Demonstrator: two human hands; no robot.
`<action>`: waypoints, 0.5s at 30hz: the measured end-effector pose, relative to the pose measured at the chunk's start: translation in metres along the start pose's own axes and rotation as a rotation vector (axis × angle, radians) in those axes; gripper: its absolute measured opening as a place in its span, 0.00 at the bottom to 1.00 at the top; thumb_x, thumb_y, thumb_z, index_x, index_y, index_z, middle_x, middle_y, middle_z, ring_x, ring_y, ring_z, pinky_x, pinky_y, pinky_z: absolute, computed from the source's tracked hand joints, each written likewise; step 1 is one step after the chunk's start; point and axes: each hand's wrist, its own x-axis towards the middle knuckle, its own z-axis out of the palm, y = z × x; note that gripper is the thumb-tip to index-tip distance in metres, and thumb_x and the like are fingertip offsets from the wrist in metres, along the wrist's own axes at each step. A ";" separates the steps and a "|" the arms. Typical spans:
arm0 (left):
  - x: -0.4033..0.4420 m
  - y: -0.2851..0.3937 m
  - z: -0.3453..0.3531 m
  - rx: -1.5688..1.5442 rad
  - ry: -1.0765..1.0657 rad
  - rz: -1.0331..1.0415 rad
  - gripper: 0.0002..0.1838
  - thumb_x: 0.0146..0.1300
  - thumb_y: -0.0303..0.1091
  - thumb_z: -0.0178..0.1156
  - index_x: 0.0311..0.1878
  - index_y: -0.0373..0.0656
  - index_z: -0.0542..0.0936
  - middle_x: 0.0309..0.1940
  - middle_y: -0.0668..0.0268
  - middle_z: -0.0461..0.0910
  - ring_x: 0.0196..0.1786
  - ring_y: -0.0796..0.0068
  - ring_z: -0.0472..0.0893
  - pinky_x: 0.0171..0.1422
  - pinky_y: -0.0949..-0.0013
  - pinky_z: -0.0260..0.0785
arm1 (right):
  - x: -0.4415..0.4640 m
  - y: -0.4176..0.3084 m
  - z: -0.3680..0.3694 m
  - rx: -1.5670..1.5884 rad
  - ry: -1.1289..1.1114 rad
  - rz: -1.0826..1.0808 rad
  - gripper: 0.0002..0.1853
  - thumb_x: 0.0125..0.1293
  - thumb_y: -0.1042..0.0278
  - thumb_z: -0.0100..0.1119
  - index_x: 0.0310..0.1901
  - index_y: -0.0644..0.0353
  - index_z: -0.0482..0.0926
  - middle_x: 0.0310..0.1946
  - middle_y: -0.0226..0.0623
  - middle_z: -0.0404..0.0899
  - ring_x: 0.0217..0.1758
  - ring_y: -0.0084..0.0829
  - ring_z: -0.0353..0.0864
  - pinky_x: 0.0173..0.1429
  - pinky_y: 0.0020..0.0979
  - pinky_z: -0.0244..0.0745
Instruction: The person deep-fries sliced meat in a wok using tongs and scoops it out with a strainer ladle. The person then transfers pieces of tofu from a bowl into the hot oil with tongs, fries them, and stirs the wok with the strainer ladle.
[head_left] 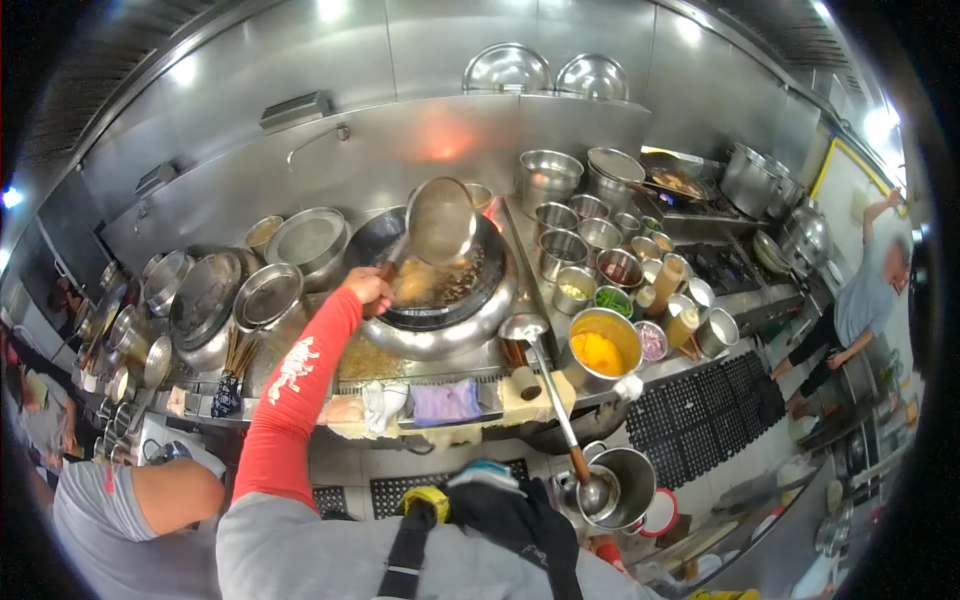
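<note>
My left hand [370, 291] is closed around the wooden handle of a wide, round metal strainer [441, 222]. The strainer is raised over the back of a large wok [487, 262], where brown food pieces [432, 284] lie in dark, shiny liquid. A red sleeve covers my left forearm. My right hand does not show; a bit of red [607, 550] appears below the pot at the lower right, and I cannot tell if it is my sleeve. A long-handled ladle [556, 395] slants from the stove edge toward that metal pot [640, 485].
Right of the wok stand metal containers [600, 233], a pot of orange liquid [606, 320] and squeeze bottles [682, 327]. Stacked pans [205, 295] crowd the left. Folded cloths [445, 401] line the front edge. One person [130, 505] is close at left, another [868, 290] stands right.
</note>
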 end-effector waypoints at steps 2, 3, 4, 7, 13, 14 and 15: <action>0.006 -0.007 0.014 -0.088 -0.020 -0.033 0.12 0.48 0.16 0.62 0.37 0.36 0.77 0.22 0.58 0.78 0.20 0.69 0.78 0.20 0.65 0.72 | 0.025 0.003 0.000 0.099 -0.199 0.128 0.10 0.55 0.60 0.60 0.28 0.57 0.85 0.30 0.44 0.85 0.33 0.43 0.85 0.40 0.44 0.78; 0.009 -0.009 0.022 -0.085 -0.015 -0.042 0.11 0.48 0.15 0.62 0.35 0.36 0.77 0.21 0.58 0.78 0.19 0.69 0.78 0.20 0.65 0.72 | 0.039 0.008 0.004 0.151 -0.302 0.195 0.11 0.55 0.60 0.59 0.28 0.57 0.86 0.30 0.44 0.85 0.34 0.43 0.85 0.40 0.44 0.77; 0.010 -0.011 0.027 -0.080 -0.015 -0.054 0.10 0.48 0.15 0.62 0.34 0.36 0.76 0.20 0.57 0.77 0.19 0.68 0.78 0.19 0.65 0.71 | 0.051 0.013 0.010 0.204 -0.407 0.265 0.11 0.56 0.60 0.58 0.29 0.57 0.86 0.31 0.45 0.85 0.34 0.44 0.85 0.41 0.45 0.77; 0.002 -0.015 0.033 -0.048 0.029 -0.041 0.10 0.47 0.15 0.61 0.34 0.36 0.76 0.20 0.57 0.78 0.19 0.68 0.78 0.19 0.65 0.71 | 0.062 0.016 0.005 0.175 -0.213 0.186 0.13 0.60 0.59 0.53 0.31 0.57 0.84 0.28 0.44 0.84 0.30 0.41 0.85 0.34 0.42 0.77; -0.009 -0.022 0.012 0.143 0.213 0.029 0.16 0.49 0.17 0.54 0.44 0.35 0.77 0.20 0.56 0.77 0.18 0.68 0.77 0.18 0.65 0.70 | 0.082 -0.001 0.017 0.758 -0.157 0.456 0.13 0.65 0.63 0.49 0.27 0.60 0.78 0.21 0.41 0.79 0.22 0.35 0.81 0.22 0.39 0.74; -0.014 -0.019 0.008 0.164 0.227 0.037 0.17 0.49 0.17 0.54 0.45 0.35 0.77 0.20 0.56 0.77 0.17 0.68 0.77 0.18 0.65 0.69 | 0.069 -0.017 -0.008 0.966 -0.183 0.613 0.13 0.65 0.64 0.49 0.26 0.60 0.77 0.21 0.40 0.79 0.20 0.35 0.80 0.21 0.39 0.73; -0.019 -0.016 0.004 0.161 0.232 0.040 0.18 0.49 0.17 0.54 0.46 0.35 0.77 0.20 0.57 0.77 0.16 0.68 0.76 0.18 0.65 0.68 | 0.055 -0.032 -0.027 1.173 -0.205 0.770 0.13 0.65 0.65 0.50 0.25 0.59 0.76 0.20 0.40 0.78 0.19 0.35 0.80 0.20 0.39 0.73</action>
